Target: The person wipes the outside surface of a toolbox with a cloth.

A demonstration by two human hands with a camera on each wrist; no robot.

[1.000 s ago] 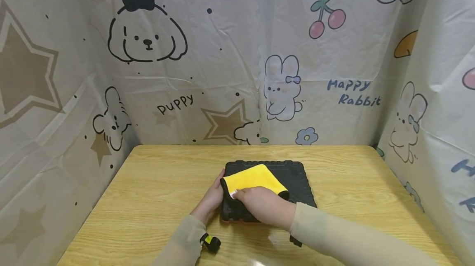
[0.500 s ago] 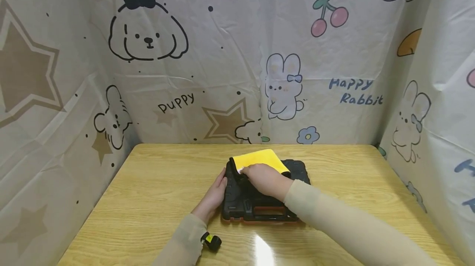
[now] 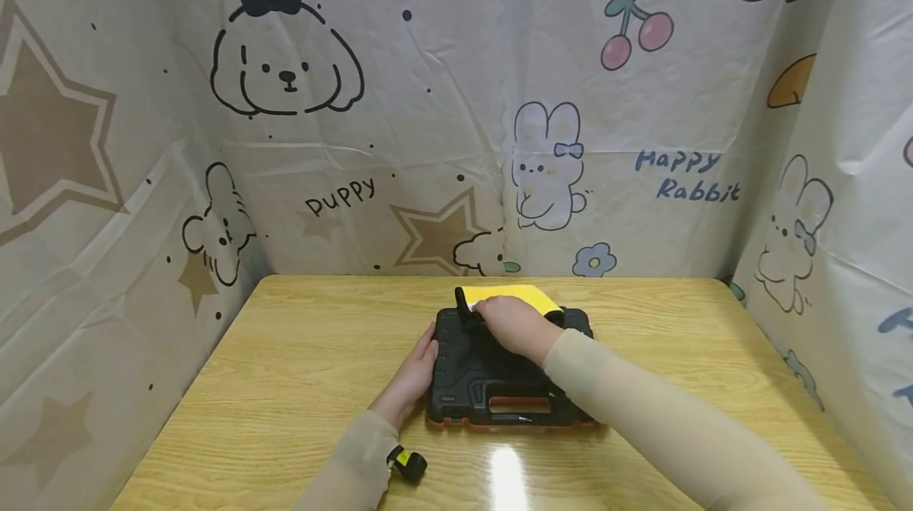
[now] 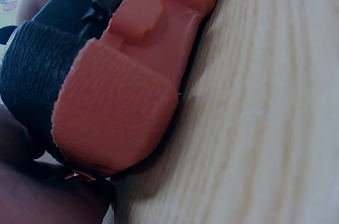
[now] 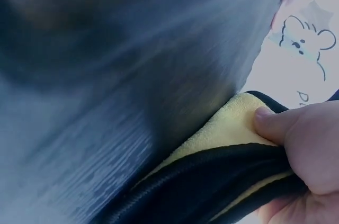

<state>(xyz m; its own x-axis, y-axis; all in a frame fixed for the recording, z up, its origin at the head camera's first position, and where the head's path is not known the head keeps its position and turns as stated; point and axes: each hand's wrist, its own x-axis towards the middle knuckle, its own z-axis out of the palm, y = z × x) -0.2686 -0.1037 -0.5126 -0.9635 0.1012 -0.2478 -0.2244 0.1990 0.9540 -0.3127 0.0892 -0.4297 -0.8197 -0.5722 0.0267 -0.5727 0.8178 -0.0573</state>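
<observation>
A black case (image 3: 456, 372) with an orange-red base (image 4: 119, 113) lies flat on the table, its built-in handle at the near edge. My left hand (image 3: 412, 376) rests against the case's left side, fingers fairly straight. In the left wrist view, part of that hand (image 4: 47, 192) touches the case's rounded corner. My right hand (image 3: 517, 325) pinches a yellow cloth (image 3: 509, 290) with black edging over the far part of the lid. The right wrist view shows the thumb on the cloth's yellow face (image 5: 233, 121), with its dark edge folded below.
The wooden table (image 3: 321, 345) extends around the case. A small black-and-yellow device (image 3: 408, 464) is strapped at the left wrist. Behind and at both sides hangs a white printed curtain (image 3: 428, 115).
My right hand has moved the cloth away from me across the lid, toward the far edge, uncovering the handle and near part. The left hand stays at the case's left side.
</observation>
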